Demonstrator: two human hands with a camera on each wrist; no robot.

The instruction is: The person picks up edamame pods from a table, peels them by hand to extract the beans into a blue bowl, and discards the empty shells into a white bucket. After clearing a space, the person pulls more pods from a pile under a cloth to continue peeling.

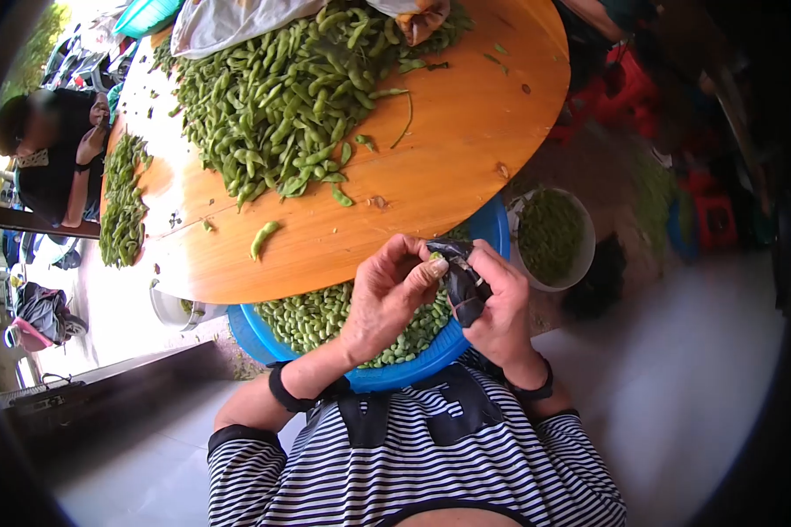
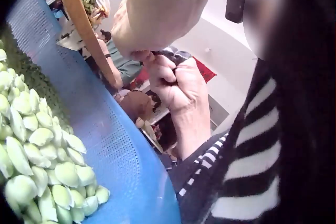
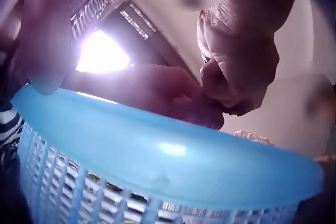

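Over the blue basket (image 1: 501,228), both hands meet at a small green edamame pod (image 1: 436,256), mostly hidden by fingers. My left hand (image 1: 380,303) pinches it between thumb and fingertips. Opposite, my right hand (image 1: 504,307) has curled fingers that grip at the pod's other side. Glossy black covers (image 1: 466,300) sit over its thumb and fingertip. Shelled green beans (image 1: 312,312) fill the basket below the hands, and the left wrist view shows these beans (image 2: 47,166) close up. In the right wrist view the basket's rim (image 3: 173,124) hides the lower part of the hands.
A large heap of edamame pods (image 1: 272,114) covers part of the round wooden table (image 1: 448,167), beside a white sack (image 1: 228,26). One loose pod (image 1: 264,237) lies near the edge. A white bucket (image 1: 589,237) stands right. Another person (image 1: 61,158) sits across at left.
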